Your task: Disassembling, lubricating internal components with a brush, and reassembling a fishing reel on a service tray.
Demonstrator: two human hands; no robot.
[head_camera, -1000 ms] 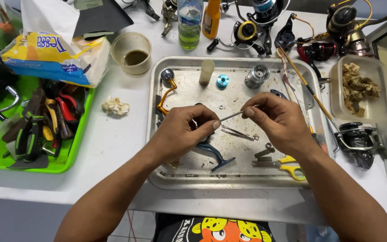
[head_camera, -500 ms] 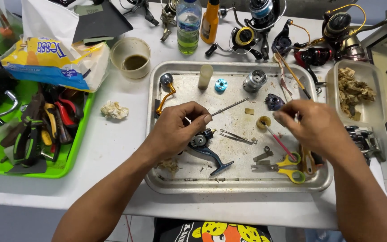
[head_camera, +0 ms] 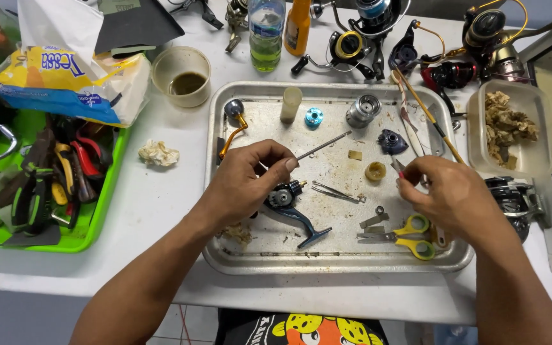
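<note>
Steel tray [head_camera: 225,255] holds the work. Left hand [head_camera: 247,182] pinches one thin metal shaft [head_camera: 324,145], pointing toward 2 o'clock, above one dark reel body [head_camera: 285,198] at tray centre. Right hand [head_camera: 452,195], at 3 o'clock, closes its fingertips on a small red-tipped tool [head_camera: 398,167].

Step in hand: reel disassembly. Next move calls for steady shaft alignment.

Count: one spool [head_camera: 362,110], one blue cap [head_camera: 314,117], one yellow scissors [head_camera: 404,233].

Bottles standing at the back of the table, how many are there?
2. A clear bottle with yellowish liquid stands behind the metal tray, and an orange bottle stands right beside it. Others may be hidden beyond the picture's top edge.
</note>
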